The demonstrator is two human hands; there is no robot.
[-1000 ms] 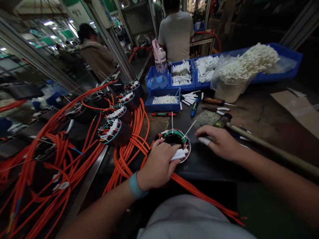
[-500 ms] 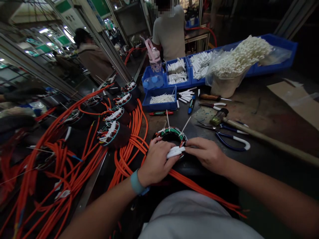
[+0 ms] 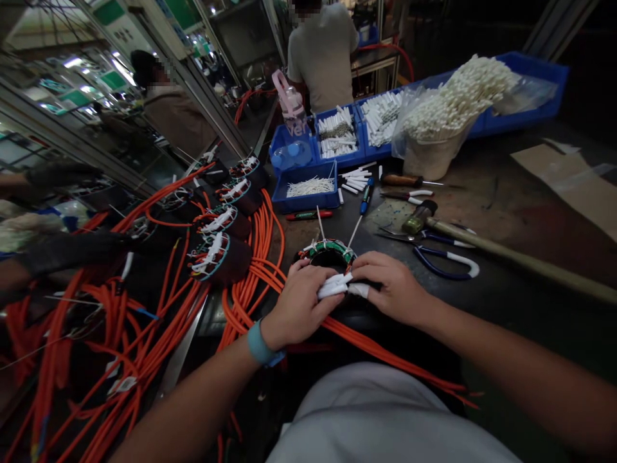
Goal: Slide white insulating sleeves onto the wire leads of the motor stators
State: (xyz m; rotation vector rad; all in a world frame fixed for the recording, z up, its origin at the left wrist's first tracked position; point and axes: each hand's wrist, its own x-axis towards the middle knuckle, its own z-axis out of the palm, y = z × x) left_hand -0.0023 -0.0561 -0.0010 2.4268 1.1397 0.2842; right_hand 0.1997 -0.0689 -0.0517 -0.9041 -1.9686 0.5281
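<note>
A round wound stator [image 3: 328, 251] with green and white bindings and orange leads sits on the dark bench right in front of me. My left hand [image 3: 295, 305] curls over its near rim and pinches a bundle of white sleeves [image 3: 333, 287]. From the right, my right hand [image 3: 391, 286] meets it with fingers closed on the same white sleeves. Two thin white ties stick up from the stator's far side.
Blue-handled scissors [image 3: 446, 258], a mallet [image 3: 486, 246], screwdrivers and a red marker lie beyond my hands. Blue bins [image 3: 308, 191] of white tubes and a bag of white sticks [image 3: 450, 112] stand at the back. More stators with orange cables [image 3: 144, 302] fill the left. Other people work behind.
My right hand came off the bench by the scissors and moved left to the stator. It now grips the white sleeves together with my left hand.
</note>
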